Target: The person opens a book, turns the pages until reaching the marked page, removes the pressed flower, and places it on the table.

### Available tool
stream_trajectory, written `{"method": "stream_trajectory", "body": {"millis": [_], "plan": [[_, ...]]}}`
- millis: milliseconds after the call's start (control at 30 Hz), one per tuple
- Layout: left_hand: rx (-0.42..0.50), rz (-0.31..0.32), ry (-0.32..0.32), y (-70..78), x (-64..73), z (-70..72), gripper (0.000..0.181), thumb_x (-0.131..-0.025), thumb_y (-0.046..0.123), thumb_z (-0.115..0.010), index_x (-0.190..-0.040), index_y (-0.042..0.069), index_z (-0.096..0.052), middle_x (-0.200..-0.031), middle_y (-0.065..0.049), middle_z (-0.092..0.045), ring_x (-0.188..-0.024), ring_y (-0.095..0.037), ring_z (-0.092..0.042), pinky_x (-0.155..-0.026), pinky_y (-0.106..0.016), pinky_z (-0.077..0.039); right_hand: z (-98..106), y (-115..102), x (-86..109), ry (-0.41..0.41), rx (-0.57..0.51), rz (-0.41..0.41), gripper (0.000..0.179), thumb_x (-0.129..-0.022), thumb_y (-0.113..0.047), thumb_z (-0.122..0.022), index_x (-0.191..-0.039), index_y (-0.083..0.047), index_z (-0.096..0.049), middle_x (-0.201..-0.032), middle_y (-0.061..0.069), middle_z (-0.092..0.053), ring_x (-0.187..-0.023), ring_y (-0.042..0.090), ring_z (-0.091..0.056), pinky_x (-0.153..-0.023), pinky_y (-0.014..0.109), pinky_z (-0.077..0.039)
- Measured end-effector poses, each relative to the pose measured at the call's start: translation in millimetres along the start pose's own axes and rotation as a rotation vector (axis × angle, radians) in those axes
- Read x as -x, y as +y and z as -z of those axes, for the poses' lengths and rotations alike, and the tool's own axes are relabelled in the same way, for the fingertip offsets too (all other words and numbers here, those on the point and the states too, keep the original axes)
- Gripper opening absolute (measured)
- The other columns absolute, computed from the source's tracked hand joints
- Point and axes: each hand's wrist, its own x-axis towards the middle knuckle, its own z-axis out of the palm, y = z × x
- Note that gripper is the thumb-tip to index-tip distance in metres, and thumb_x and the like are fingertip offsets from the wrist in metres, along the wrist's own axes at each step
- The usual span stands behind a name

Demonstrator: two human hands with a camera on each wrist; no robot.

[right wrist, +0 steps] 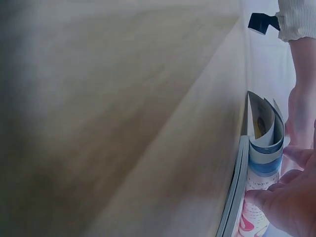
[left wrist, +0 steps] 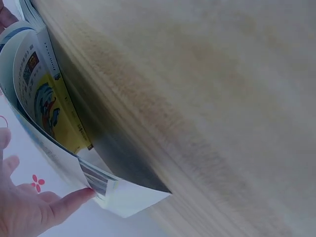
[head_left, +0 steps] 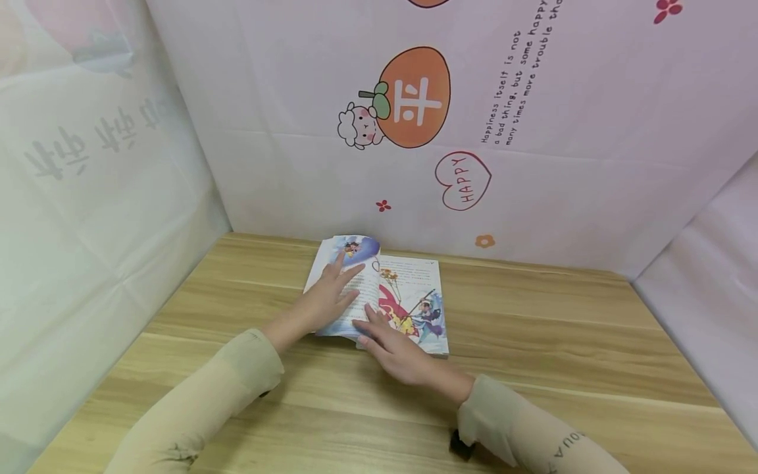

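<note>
An open illustrated book [head_left: 411, 276] lies at the back of the table, close to the printed backdrop. My left hand [head_left: 322, 299] rests on its left page with the fingers spread. In the left wrist view, that thumb touches the edge of the pages [left wrist: 133, 197], which bow up off the table over a yellow printed cover [left wrist: 69, 121]. Near the middle fold, my right hand [head_left: 399, 352] lies on the lower part of the book, fingers extended. The right wrist view shows the left-side pages [right wrist: 264, 165] curled upward beside the flat page stack [right wrist: 232, 197].
A wood-grain table [head_left: 562, 342] extends to the right and in front of the book. White printed sheets stand behind [head_left: 284, 99] and on both sides [head_left: 106, 197]. A small black object [head_left: 460, 446] sits under the right sleeve cuff.
</note>
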Motion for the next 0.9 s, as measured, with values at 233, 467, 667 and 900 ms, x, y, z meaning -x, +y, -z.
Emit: {"method": "stream_trajectory", "body": {"millis": [233,467,667,900], "plan": [[-0.057,0.018,-0.102,4.6,-3.9,1.3,0.051,-0.099,0.045,-0.036,-0.147,0.033,-0.026,-0.155,-0.01,0.003,-0.135,-0.047,-0.003,-0.099,-0.063,-0.023,-0.3,-4.2,-5.1,-0.036,0.022,0.014,0.052,-0.1,-0.048,-0.028,-0.143,-0.02,-0.039,-0.154,0.001,-0.01,-0.139,0.022,-0.006,-0.108,0.048,-0.018],[-0.106,0.032,-0.196,8.0,-9.4,-1.3,0.048,-0.1,0.044,-0.032,-0.146,0.033,-0.028,-0.155,-0.006,-0.004,-0.133,-0.05,-0.004,-0.097,-0.065,-0.025,-0.1,-7.5,-7.6,-0.073,0.066,0.052,0.055,-0.099,-0.049,-0.026,-0.142,-0.018,-0.04,-0.154,-0.001,-0.007,-0.139,0.024,-0.003,-0.108,0.048,-0.018],[-0.146,0.042,-0.236,6.8,-12.7,-3.4,0.047,-0.1,0.043,-0.031,-0.145,0.031,-0.032,-0.154,-0.008,-0.01,-0.134,-0.047,-0.007,-0.099,-0.063,-0.023,3.4,-4.7,-8.9,-0.086,0.086,0.078,0.055,-0.099,-0.049,-0.028,-0.142,-0.017,-0.04,-0.154,0.001,-0.009,-0.139,0.022,-0.008,-0.108,0.046,-0.02],[-0.076,0.102,-0.238,2.6,-9.0,-1.1,0.051,-0.098,0.05,-0.03,-0.145,0.031,-0.032,-0.154,-0.008,-0.006,-0.133,-0.049,-0.003,-0.096,-0.067,-0.023,16.1,4.5,-11.2,-0.024,0.082,0.069,0.048,-0.099,-0.042,-0.037,-0.139,-0.016,-0.045,-0.143,-0.002,-0.039,-0.131,0.012,-0.032,-0.106,0.038,-0.028]]}}
